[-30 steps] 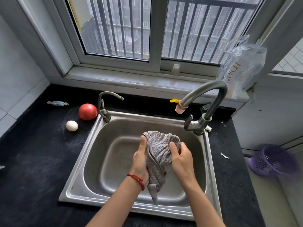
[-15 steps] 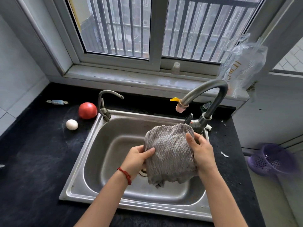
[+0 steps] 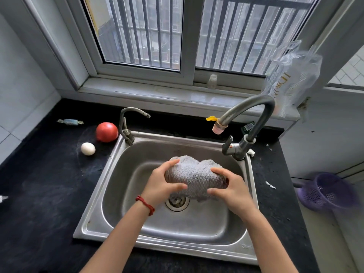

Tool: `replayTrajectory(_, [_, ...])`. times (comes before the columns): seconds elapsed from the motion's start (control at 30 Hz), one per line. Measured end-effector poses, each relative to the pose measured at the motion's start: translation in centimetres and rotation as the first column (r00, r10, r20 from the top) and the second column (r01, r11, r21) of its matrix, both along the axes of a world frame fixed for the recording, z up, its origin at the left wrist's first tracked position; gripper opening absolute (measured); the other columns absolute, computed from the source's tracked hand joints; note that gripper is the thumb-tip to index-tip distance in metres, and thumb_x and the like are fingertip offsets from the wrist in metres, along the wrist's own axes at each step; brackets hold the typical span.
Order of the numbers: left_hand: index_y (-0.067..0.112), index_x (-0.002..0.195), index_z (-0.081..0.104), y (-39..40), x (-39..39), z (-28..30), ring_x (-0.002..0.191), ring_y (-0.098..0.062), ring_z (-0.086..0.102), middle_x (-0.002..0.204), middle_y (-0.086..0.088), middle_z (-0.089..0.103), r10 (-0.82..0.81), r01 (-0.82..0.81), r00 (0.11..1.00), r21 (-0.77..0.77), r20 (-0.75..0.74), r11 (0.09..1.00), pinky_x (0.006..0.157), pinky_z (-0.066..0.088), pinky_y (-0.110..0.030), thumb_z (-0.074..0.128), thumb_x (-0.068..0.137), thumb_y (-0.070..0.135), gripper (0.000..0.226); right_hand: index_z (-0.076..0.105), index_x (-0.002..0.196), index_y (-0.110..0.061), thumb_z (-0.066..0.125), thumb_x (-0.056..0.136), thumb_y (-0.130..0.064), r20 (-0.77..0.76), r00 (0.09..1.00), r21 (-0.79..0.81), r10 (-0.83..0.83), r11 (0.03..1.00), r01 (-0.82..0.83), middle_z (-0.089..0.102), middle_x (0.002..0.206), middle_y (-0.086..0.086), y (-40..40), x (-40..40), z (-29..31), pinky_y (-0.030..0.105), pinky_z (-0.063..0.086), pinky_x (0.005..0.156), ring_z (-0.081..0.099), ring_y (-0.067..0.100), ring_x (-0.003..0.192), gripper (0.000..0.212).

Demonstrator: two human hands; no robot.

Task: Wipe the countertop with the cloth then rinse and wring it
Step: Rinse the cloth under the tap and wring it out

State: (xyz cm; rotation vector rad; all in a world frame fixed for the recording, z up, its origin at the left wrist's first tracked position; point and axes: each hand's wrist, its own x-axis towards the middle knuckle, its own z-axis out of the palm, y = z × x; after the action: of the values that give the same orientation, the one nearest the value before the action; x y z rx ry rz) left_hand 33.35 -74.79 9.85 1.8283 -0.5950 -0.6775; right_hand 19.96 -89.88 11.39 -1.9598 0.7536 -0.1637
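Cloth point(image 3: 195, 177): grey, waffle-textured, bunched into a lump and held in the air above the basin, over the drain point(image 3: 176, 202).

Surface point(image 3: 45, 194): black countertop, dusty and streaked, running around the basin on the left, right and near sides.

Sink point(image 3: 94, 217): stainless steel, single basin, set into the surface; I see no water running into it.

Large tap point(image 3: 254, 107): grey arched spout at the right rear corner, pink nozzle at its tip, above and behind the cloth.

Small tap point(image 3: 126, 123): thin curved spout at the left rear corner.

Basket point(image 3: 325, 192): purple, perforated, lying tilted beyond the right edge of the surface.

My left hand point(image 3: 159, 186): fingers curled, gripping the left end of the cloth; a red string bracelet point(image 3: 145, 204) sits on the wrist.

My right hand point(image 3: 230, 188): fingers curled, gripping the right end of the cloth, thumb pressed on top.

Tomato point(image 3: 107, 132): red, on the surface just left of the small tap.

Egg point(image 3: 88, 148): white, near the tomato, on its front left.

Sweet point(image 3: 70, 121): wrapped, well back by the left wall.
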Motion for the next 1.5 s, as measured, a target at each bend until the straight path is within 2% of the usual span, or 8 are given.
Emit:
replayTrajectory(0.13, [0.017,0.109,0.067,-0.1,-0.7,-0.2,0.099,-0.021,0.058,0.103,-0.005,0.064,-0.026,-0.106,0.883,0.252,0.468,0.962,0.090,0.046,-0.028,0.073,0.068,0.011,0.042,0.063,0.106,-0.015,0.058,0.075,-0.002,-0.104,0.994,-0.411,-0.026,0.912,-0.019,0.050,0.096,0.002,1.0,0.2,-0.5,0.018,0.034,0.078,0.054,0.023,0.098,0.034])
replayTrajectory(0.23, [0.018,0.082,0.075,0.5,0.0,-0.6,0.094,-0.013,0.049,0.095,0.004,0.051,-0.014,-0.144,0.824,0.233,0.567,0.962,0.085,0.042,-0.032,0.073,0.066,0.033,0.022,0.065,0.084,-0.014,0.066,0.073,-0.008,0.017,0.995,-0.369,-0.101,0.924,0.100,0.046,0.097,0.001,0.4,-0.5,-0.6,0.014,0.037,0.076,0.050,0.017,0.095,0.013])
replayTrajectory(0.43, [0.020,0.063,0.074,1.4,0.6,0.2,0.064,-0.005,0.064,0.060,0.010,0.070,-0.038,0.017,0.986,-0.130,-0.162,0.991,0.061,0.052,-0.024,0.081,0.048,0.027,0.018,0.062,0.083,-0.009,0.066,0.079,-0.002,0.216,0.949,0.308,-0.230,0.938,0.157,0.066,0.074,0.003,-0.6,-0.7,0.5,0.013,0.049,0.058,0.062,0.008,0.068,0.009])
replayTrajectory(0.6, [0.018,0.120,0.058,2.0,0.4,-1.0,0.102,-0.031,0.064,0.115,-0.009,0.068,-0.369,0.215,0.723,-0.318,-0.585,0.924,0.084,0.055,-0.043,0.081,0.049,0.056,0.084,0.066,0.077,-0.016,0.064,0.080,0.000,0.312,0.939,0.323,-0.146,0.945,0.040,0.071,0.063,-0.007,-1.1,0.2,2.0,0.013,0.050,0.060,0.064,0.002,0.063,0.017])
replayTrajectory(0.77, [0.008,0.105,0.064,1.1,-1.7,0.0,0.091,-0.021,0.065,0.100,-0.005,0.071,-0.511,0.402,0.630,-0.317,-0.585,0.859,0.086,0.052,-0.036,0.078,0.059,0.049,0.064,0.075,0.078,-0.018,0.082,0.058,-0.031,0.203,0.977,0.460,0.062,0.875,-0.151,0.074,0.072,0.001,-0.7,1.8,3.0,0.024,0.054,0.069,0.066,0.011,0.068,0.025])
replayTrajectory(0.97, [0.014,0.092,0.064,0.5,-1.9,0.2,0.078,-0.014,0.068,0.087,-0.001,0.073,-0.239,0.097,0.784,-0.268,-0.573,0.958,0.079,0.055,-0.030,0.070,0.064,0.028,0.032,0.073,0.088,0.001,0.036,0.082,-0.060,0.090,0.974,0.947,-0.210,0.321,-0.018,0.073,0.089,0.020,2.2,0.9,1.0,0.036,0.059,0.067,0.071,0.031,0.081,0.072])
replayTrajectory(1.2, [0.023,0.101,0.059,1.8,-1.5,-0.7,0.080,-0.015,0.069,0.093,0.001,0.071,-0.097,0.050,0.856,-0.106,-0.508,0.993,0.073,0.056,-0.036,0.063,0.083,0.016,0.019,0.065,0.105,0.000,0.068,0.076,-0.002,0.072,0.991,0.587,-0.115,0.808,0.051,0.076,0.084,0.006,3.5,1.2,-0.7,0.028,0.056,0.069,0.071,0.021,0.081,0.029])
replayTrajectory(1.5, [0.012,0.085,0.075,2.4,0.4,1.3,0.071,-0.013,0.070,0.078,-0.003,0.076,-0.349,-0.031,0.712,-0.525,-0.609,0.851,0.061,0.057,-0.024,0.088,0.038,0.025,0.051,0.073,0.072,-0.004,0.069,0.058,0.002,0.564,0.811,0.533,-0.157,0.819,-0.212,0.072,0.073,0.000,5.1,2.3,1.4,0.022,0.054,0.063,0.066,0.012,0.070,0.016])
